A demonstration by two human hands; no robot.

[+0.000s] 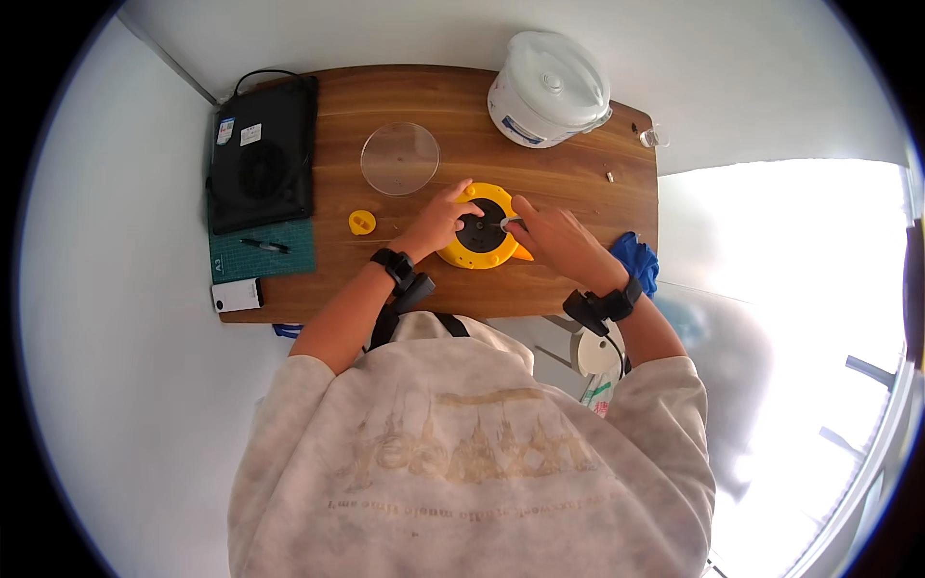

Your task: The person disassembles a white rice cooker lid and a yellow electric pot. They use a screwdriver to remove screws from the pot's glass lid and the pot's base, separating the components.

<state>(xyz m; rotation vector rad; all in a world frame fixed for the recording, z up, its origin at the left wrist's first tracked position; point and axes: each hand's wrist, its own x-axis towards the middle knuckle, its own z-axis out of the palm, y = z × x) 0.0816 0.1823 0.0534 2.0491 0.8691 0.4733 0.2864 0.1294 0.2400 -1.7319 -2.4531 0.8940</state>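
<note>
Work looked midway: disc point(401, 158) and cap point(362, 223) lay off the case point(472, 260); left hand point(432, 229) splayed on it, right hand point(564, 239) pinched a tool point(509, 223).

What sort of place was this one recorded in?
Probably a small, plain indoor room used for tabletop work, though whether home or workplace is unclear: a wood-grain table stands by pale walls, with a green cutting mat at its left and a white lidded bucket toward the far right.
</note>
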